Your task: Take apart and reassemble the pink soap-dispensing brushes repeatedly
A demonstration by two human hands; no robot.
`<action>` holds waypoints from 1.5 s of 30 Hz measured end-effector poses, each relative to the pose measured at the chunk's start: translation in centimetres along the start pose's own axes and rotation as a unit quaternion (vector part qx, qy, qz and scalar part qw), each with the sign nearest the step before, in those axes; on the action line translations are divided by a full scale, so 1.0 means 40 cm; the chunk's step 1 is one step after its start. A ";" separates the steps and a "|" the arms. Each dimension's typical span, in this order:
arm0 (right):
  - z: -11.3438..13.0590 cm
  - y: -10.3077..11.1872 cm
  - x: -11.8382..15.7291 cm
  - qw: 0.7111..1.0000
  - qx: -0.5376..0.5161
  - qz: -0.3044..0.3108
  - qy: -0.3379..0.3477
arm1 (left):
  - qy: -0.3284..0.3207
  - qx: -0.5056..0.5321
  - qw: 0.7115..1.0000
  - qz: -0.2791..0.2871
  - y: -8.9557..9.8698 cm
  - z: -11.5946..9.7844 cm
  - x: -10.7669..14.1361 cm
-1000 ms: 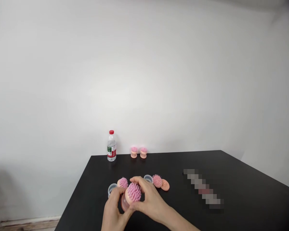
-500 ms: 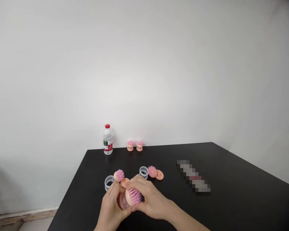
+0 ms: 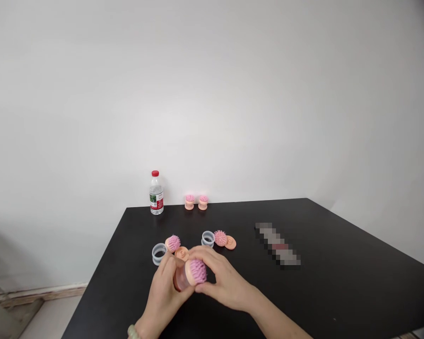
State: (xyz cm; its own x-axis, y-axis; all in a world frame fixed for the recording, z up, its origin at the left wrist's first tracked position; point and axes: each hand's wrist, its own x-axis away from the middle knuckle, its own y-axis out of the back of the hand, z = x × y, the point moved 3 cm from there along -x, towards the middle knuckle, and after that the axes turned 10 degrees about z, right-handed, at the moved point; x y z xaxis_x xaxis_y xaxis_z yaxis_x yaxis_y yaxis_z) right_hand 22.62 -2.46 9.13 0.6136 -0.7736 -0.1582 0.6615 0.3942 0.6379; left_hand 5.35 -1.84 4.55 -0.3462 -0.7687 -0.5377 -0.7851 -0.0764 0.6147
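From my remote station I am looking down across a black table (image 3: 321, 292), with a white wall (image 3: 212, 94) rising behind it. I am using the red-capped water bottle (image 3: 156, 195) as my landmark. Two upright peach-based brushes (image 3: 190, 202) are standing just right of it, and a pixelated strip (image 3: 277, 244) is lying well off to its right.

Directly toward me from the bottle, a clear plastic cup (image 3: 159, 254) and a pink-bristled brush head (image 3: 173, 243) are resting side by side, touching a peach disc (image 3: 181, 254). Toward me and to the right of the bottle, a second clear cup (image 3: 207, 239), a second brush head (image 3: 220, 238) and a second peach disc (image 3: 230, 242) are lying in a row.

Nearest me, below the bottle, my left hand (image 3: 160, 301) and right hand (image 3: 222, 278) are closing together on a bristled peach piece (image 3: 196, 271) joined to a clear body (image 3: 179, 278), raised just above the table. I judge that a steady two-handed hold is working best here, with the fingers staying clear of the bristles.
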 end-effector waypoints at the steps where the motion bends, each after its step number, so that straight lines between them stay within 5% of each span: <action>1: -0.003 -0.001 0.001 1.000 -0.010 0.003 0.001 | 0.008 0.000 1.000 0.001 0.001 0.000 0.000; 5: -0.019 -0.005 0.001 0.998 -0.039 -0.022 -0.054 | 0.026 -0.001 1.000 0.015 0.001 0.001 -0.001; 10: -0.013 -0.020 -0.004 0.998 -0.063 -0.032 -0.005 | 0.023 0.011 0.999 0.028 -0.006 0.007 0.004; 15: -0.035 -0.031 -0.007 0.993 -0.054 -0.060 -0.083 | 0.024 0.014 0.999 0.045 -0.011 0.011 0.007; 23: -0.030 -0.033 -0.007 0.994 -0.059 -0.053 -0.071 | 0.031 0.025 0.997 0.064 -0.016 0.010 0.005; 32: -0.033 -0.040 0.056 0.992 -0.020 -0.006 -0.128 | 0.081 0.127 0.972 0.179 -0.041 -0.008 0.005; 36: -0.024 -0.041 0.094 0.993 -0.042 0.033 -0.108 | 0.115 0.293 0.918 0.241 -0.052 0.001 0.009; 41: 0.025 -0.040 0.113 0.994 -0.047 0.092 -0.046 | 0.159 0.501 0.770 0.362 -0.078 0.019 0.028; 45: 0.082 -0.048 0.113 0.988 -0.011 0.133 0.081 | 0.187 0.563 0.665 0.453 -0.090 0.026 0.053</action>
State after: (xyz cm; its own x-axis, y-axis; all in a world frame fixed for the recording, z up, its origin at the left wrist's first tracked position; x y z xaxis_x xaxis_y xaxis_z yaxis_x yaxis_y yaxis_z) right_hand 22.70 -8.35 9.66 0.8267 -0.5524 -0.1065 0.4756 0.5852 0.6568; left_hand 6.91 -2.52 0.59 -0.9527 -0.2960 0.0692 -0.3012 0.8884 -0.3466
